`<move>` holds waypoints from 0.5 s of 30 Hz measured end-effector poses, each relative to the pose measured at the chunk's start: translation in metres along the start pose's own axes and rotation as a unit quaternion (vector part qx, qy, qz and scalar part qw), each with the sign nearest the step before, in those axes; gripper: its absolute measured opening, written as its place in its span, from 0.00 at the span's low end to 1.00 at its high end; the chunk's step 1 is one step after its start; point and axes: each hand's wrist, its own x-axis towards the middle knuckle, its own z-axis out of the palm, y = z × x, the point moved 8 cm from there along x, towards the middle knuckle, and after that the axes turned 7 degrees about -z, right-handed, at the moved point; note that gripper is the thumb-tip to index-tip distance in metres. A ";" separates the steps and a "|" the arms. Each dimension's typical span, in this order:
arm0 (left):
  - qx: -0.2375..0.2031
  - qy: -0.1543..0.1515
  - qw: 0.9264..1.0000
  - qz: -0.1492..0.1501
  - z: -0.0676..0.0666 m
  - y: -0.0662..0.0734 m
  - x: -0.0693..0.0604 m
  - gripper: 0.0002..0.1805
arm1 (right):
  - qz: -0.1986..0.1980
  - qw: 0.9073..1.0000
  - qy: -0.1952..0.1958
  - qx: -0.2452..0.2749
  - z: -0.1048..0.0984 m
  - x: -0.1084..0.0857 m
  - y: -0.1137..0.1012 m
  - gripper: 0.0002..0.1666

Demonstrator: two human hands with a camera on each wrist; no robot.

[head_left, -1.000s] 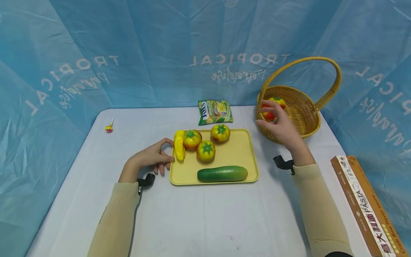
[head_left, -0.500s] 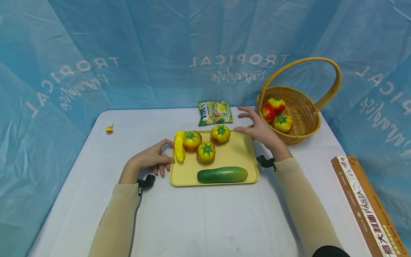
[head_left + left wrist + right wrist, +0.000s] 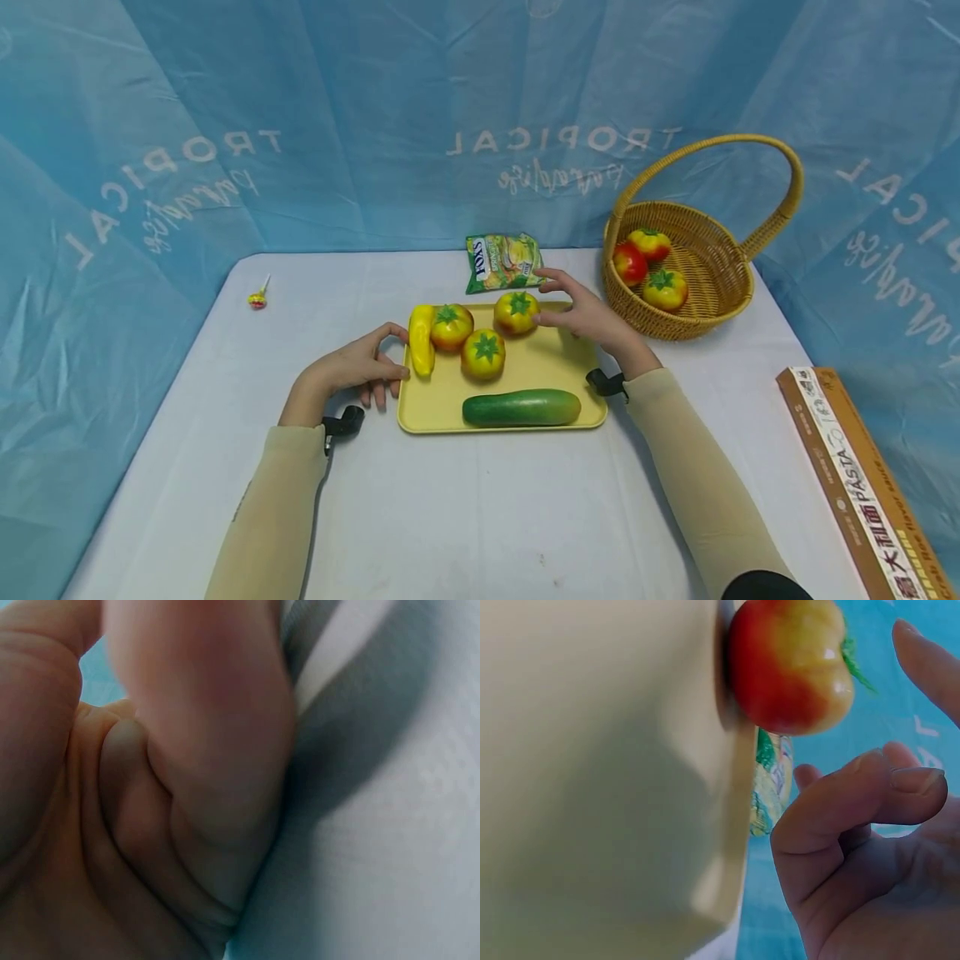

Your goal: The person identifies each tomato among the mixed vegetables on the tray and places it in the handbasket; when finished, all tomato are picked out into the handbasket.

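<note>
A yellow tray [image 3: 570, 367] bears three yellow-red tomatoes with green calyxes, a yellow banana [image 3: 422, 342] and a green cucumber [image 3: 521, 408]. My left hand [image 3: 356, 367] holds the tray's left rim, thumb and index finger set apart on it beside the banana. The left wrist view shows only its bent fingers close up, and their contact with the rim is hidden. My right hand [image 3: 585, 312] hovers over the tray's back right corner, thumb and index finger spread near the back right tomato [image 3: 516, 313]. In the right wrist view a gap separates this tomato [image 3: 787, 664] from the fingers.
Right of the tray stands a wicker basket [image 3: 720, 283] with a tall handle and three tomatoes [image 3: 666, 289] inside. Behind the tray lies a green candy bag [image 3: 504, 262]. A lollipop [image 3: 258, 296] lies far left, and a long pasta box [image 3: 862, 483] along the right edge.
My right hand has moved left from the basket to the tomato at the tray's back right. A third tomato in the basket has come into sight. The left hand keeps its place.
</note>
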 end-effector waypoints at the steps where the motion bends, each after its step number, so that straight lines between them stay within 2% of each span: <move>1: 0.001 -0.001 1.000 0.000 0.000 0.000 0.000 0.36 | 0.001 1.000 -0.002 -0.002 0.001 0.001 0.001 0.49; 15: 0.000 -0.007 1.000 0.003 0.001 0.002 0.000 0.36 | -0.011 1.000 -0.013 -0.021 0.008 0.007 0.008 0.47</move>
